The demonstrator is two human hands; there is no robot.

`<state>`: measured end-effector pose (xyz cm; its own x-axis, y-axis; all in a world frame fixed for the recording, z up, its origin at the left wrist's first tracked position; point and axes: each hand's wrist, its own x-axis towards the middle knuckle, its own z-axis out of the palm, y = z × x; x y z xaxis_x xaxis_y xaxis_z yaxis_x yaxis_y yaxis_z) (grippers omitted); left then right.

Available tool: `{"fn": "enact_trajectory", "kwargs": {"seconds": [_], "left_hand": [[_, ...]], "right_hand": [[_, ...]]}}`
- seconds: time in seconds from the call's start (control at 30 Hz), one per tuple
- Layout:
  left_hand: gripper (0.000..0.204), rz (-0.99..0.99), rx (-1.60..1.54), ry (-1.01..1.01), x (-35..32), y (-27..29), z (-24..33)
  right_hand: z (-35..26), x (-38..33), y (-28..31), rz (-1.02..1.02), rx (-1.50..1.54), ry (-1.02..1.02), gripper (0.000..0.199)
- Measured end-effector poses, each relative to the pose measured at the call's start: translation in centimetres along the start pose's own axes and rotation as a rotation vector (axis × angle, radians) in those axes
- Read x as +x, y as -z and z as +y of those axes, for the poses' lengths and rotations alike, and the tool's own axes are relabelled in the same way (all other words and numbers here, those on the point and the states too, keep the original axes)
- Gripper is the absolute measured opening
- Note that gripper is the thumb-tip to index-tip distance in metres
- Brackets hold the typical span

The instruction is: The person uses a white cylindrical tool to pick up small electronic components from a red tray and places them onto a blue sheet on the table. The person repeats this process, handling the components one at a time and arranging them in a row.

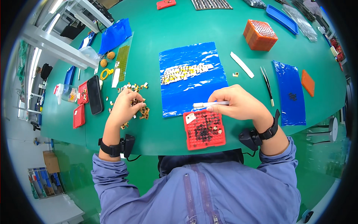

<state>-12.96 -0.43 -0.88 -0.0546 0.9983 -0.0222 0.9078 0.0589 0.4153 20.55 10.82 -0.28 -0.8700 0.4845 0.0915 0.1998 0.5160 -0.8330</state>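
My left hand (127,107) is among a loose heap of small gold-and-brown pieces (144,112). Its thumb and fingers are pinched together; whatever they hold blends in with the heap. A slim pen-shaped tool (220,103), whitish and partly clear, is gripped in my right hand (238,102), its tip pointing left. Right below that tip lies a red tray (189,141) of small dark round parts (203,133), with a few white bits on it. Behind the tray is a glossy blue sheet (186,95), bearing a band of white and yellow pieces (186,72).
Tweezers (267,86), a white strip (241,64) and another blue sheet (289,108) lie to the right. An orange block stack (260,35) stands behind them. At left are a black phone (94,95), red cases (79,116) and a yellow tape ring (106,73).
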Motion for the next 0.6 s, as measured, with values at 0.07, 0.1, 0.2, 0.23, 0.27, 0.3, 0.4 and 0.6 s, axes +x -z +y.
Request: {"fn": "enact_trajectory", "kwargs": {"seconds": [0.07, 0.1, 0.2, 0.23, 0.27, 0.3, 0.4, 0.6], "left_hand": [[0.014, -0.010, -0.021, 0.016, -0.3, -0.3, 0.5], [0.014, -0.016, -0.010, 0.010, -0.3, -0.3, 0.7], [0.012, -0.012, 0.026, -0.047, -0.5, -0.6, 0.9], [0.012, 0.004, 0.039, -0.091, -0.6, -0.9, 0.8], [0.011, 0.021, 0.054, -0.134, -0.6, -1.0, 0.8], [0.010, 0.071, 0.065, -0.180, -0.6, -1.0, 0.8], [0.007, 0.154, -0.028, -0.177, -0.5, -0.4, 1.6], [0.005, -0.069, -0.500, 0.022, -0.9, -0.4, 3.4]], "right_hand": [[0.0, -0.1, -0.1, 0.010, -0.005, 0.031, 0.019], [0.0, -0.1, -0.1, 0.009, 0.002, 0.024, 0.019], [-0.2, -0.1, 0.0, 0.006, 0.017, 0.005, 0.017], [-0.2, -0.1, 0.1, 0.006, 0.019, 0.001, 0.017], [-0.3, -0.1, 0.1, 0.006, 0.020, -0.002, 0.017], [-0.2, -0.1, 0.1, 0.008, 0.016, 0.006, 0.016], [-0.1, -0.1, 0.1, 0.012, 0.008, 0.024, 0.016], [-0.2, -0.1, 0.0, 0.014, 0.033, 0.045, 0.017]]}}
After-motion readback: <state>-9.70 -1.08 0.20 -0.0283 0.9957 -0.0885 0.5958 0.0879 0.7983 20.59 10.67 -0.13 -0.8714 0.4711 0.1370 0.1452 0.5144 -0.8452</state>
